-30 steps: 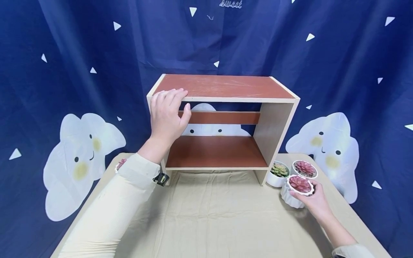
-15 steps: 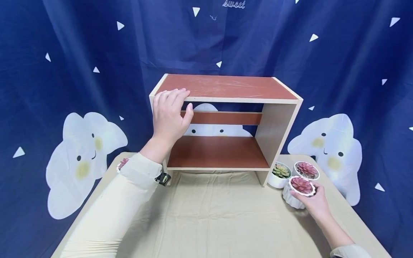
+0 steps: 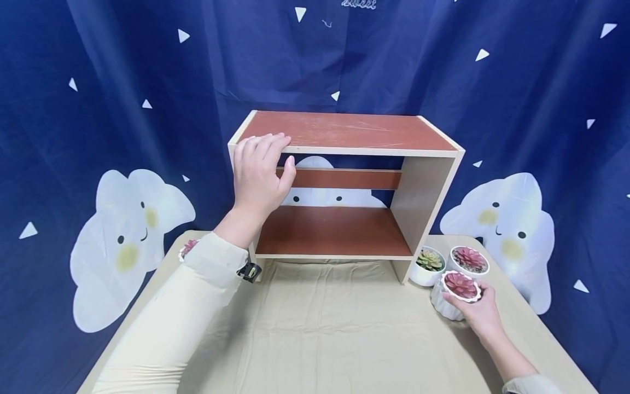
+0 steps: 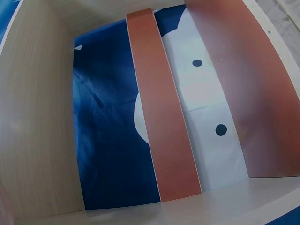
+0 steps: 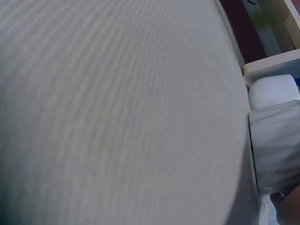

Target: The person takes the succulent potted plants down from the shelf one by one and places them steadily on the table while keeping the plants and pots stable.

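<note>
A small shelf with red-brown boards and pale sides stands at the back of the table. My left hand rests on its front left top edge, fingers lying over the top board and thumb below the rim. At the right, my right hand holds a white fluted pot with a red succulent, thumb at the near side of the rim. The pot's base is at the table; whether it touches is hard to tell. In the right wrist view, the white fluted pot shows beside a fingertip.
Behind the held pot stand a white pot with a green succulent, close by the shelf's right side, and another with a red succulent. A further red succulent is partly hidden behind my left sleeve. A beige cloth covers the table.
The whole scene shifts slightly in the head view. Both hands keep their places, the left on the shelf and the right on the potted succulent.
</note>
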Tool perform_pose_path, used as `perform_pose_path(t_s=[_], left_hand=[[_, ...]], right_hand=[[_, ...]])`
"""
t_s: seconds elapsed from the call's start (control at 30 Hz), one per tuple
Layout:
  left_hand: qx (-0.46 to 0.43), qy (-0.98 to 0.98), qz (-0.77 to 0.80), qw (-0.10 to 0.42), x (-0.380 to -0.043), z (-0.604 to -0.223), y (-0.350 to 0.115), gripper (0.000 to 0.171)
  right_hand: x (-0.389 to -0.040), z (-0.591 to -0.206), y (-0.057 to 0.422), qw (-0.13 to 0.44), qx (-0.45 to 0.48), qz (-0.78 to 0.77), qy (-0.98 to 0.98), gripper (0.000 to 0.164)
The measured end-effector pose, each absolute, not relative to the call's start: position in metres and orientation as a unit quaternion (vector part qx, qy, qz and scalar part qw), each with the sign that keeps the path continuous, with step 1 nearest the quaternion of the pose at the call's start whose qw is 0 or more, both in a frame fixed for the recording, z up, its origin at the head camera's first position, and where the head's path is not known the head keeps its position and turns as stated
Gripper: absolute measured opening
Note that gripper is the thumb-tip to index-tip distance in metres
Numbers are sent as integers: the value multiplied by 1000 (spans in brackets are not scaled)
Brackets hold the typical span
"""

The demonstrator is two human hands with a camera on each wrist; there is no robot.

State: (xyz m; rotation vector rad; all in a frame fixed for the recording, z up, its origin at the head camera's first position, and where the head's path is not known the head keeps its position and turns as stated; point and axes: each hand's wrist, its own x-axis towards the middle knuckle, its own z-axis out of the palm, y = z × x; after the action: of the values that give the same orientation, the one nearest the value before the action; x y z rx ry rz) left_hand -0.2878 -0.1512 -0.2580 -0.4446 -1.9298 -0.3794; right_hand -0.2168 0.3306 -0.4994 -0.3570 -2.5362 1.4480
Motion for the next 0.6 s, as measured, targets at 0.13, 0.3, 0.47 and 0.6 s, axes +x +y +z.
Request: perform_pose_path(t_s=[0.13, 0.3, 0.47, 0.6], left_hand=[[-186, -810, -157, 533, -288, -258, -152, 45], [-186, -810, -156, 534, -288, -259, -153, 45], [-194, -802, -158, 542, -289, -258, -152, 45], [-199, -795, -160, 550, -288, -258, -152, 45]], right_hand=[[-216, -500, 332, 93, -118, 473, -868, 97], [-217, -497, 331, 80, -116, 471, -871, 98], [-216, -494, 330, 69, -119, 475, -869, 98], [-215, -492, 329, 64, -120, 481, -866, 100]])
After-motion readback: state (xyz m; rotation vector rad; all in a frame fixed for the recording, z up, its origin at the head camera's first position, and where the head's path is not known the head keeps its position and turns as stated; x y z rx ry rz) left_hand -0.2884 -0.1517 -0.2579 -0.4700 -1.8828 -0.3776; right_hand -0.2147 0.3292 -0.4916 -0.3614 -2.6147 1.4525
